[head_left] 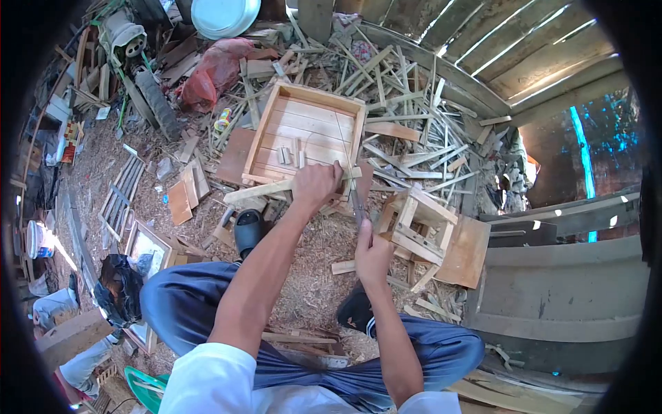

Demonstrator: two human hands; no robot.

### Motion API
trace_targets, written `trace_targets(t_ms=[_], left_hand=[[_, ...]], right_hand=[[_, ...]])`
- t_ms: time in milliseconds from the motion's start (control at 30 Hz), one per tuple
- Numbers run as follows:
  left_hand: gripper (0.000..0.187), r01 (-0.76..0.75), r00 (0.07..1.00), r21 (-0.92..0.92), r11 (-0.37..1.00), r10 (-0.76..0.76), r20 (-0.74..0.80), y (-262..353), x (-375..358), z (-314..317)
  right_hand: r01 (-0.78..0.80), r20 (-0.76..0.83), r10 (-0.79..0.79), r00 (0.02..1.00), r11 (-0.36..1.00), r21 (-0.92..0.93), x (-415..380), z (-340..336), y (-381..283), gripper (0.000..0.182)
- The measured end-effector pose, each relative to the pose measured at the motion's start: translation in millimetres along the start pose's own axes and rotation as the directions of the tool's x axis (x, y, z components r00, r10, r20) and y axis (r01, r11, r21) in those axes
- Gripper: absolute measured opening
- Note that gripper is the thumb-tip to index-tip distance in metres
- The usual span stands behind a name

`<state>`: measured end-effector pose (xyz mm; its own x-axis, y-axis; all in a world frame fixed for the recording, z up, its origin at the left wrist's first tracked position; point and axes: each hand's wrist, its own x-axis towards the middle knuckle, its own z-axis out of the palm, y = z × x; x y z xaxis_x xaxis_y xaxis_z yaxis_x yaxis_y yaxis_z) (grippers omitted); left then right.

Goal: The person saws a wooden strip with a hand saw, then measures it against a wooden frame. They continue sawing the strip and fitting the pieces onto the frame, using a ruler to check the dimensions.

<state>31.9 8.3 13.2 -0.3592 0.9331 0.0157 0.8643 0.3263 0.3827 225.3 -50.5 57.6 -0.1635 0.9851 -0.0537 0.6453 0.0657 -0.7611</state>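
My left hand [317, 185] is closed around a pale wooden strip [256, 192], pressing it across the near edge of a shallow wooden box [274, 110]. The strip's short end pokes out just right of my fingers. My right hand [374, 259] grips the handle end of a saw [358, 205], whose narrow blade points away from me and crosses the strip close to my left fingertips. Inside the box lie a few small cut wood pieces [284, 156] on its slatted bottom.
A small wooden frame [420, 238] stands right of my right hand, with a brown board [466, 252] beside it. Scrap sticks [441, 155] pile up behind. A red plastic bag [214, 72] lies at back left. My sandalled foot [248, 231] rests near the box. Another person's leg [86, 359] shows at lower left.
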Motion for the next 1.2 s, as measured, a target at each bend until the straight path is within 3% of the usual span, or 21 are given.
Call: trace_targets(t_ms=[100, 167, 267, 367, 467, 500, 567, 667, 700, 800, 867, 1033, 1100, 1200], left_hand=[[0.058, 0.027, 1.0, 0.008, 1.0, -0.027, -0.009, 0, -5, 5], [0.058, 0.067, 0.998, 0.01, 0.998, -0.067, 0.002, 1, -5, 1], [0.059, 0.087, 0.996, -0.027, 0.996, -0.088, -0.034, 2, -7, 6], [0.059, 0.053, 0.996, -0.037, 0.998, -0.056, -0.065, 0, -9, 6], [0.058, 0.025, 0.998, -0.017, 1.0, -0.026, -0.055, -1, -6, 6], [0.058, 0.026, 0.999, 0.003, 1.0, -0.026, -0.048, -1, -5, 6], [0.057, 0.059, 0.996, -0.001, 0.998, -0.059, -0.066, 0, -6, 8], [0.057, 0.082, 0.992, -0.013, 0.997, -0.083, -0.091, -4, -12, 13], [0.057, 0.077, 0.994, -0.033, 0.997, -0.079, -0.08, -2, -10, 8], [0.059, 0.065, 0.996, -0.036, 0.997, -0.067, -0.056, 0, -11, 6], [0.06, 0.036, 0.999, -0.033, 0.999, -0.037, -0.032, 0, -8, 3], [0.059, 0.094, 0.995, -0.038, 0.995, -0.094, -0.015, 0, -2, 6], [0.059, 0.086, 0.996, -0.044, 0.995, -0.087, -0.008, 2, -9, 10], [0.059, 0.057, 0.996, -0.059, 0.997, -0.061, -0.067, 12, 10, 6]], right_hand=[[0.055, -0.054, -0.048, 0.997, 0.987, 0.153, -35, -19, 9, 0.054], [-0.027, -0.026, 0.03, 0.999, 0.994, 0.105, -85, -38, 19, 0.052], [-0.013, -0.039, 0.014, 0.999, 1.0, 0.02, -72, -33, 8, 0.052], [-0.051, 0.035, 0.052, 0.998, 0.999, -0.019, 1, 5, -8, 0.055], [-0.012, 0.051, 0.012, 0.999, 1.0, 0.008, -14, -11, -12, 0.057], [0.054, -0.023, -0.054, 0.998, 0.998, 0.013, -33, -23, -7, 0.058], [-0.154, 0.058, 0.152, 0.987, 0.988, 0.024, -82, -46, 26, 0.058], [-0.188, 0.094, 0.184, 0.978, 0.982, 0.027, -77, -52, 17, 0.06], [-0.158, 0.043, 0.156, 0.987, 0.986, 0.046, -57, -34, 22, 0.049], [-0.113, 0.038, 0.114, 0.993, 0.993, -0.027, -3, -6, -8, 0.048], [0.021, 0.014, -0.021, 1.0, 1.0, -0.022, 1, -7, -19, 0.047], [0.023, -0.003, -0.023, 1.0, 1.0, -0.018, -83, -57, 32, 0.053], [-0.19, 0.095, 0.195, 0.976, 0.98, -0.055, -92, -61, 32, 0.056], [-0.23, 0.022, 0.229, 0.973, 0.971, 0.07, -82, -49, 44, 0.059]])
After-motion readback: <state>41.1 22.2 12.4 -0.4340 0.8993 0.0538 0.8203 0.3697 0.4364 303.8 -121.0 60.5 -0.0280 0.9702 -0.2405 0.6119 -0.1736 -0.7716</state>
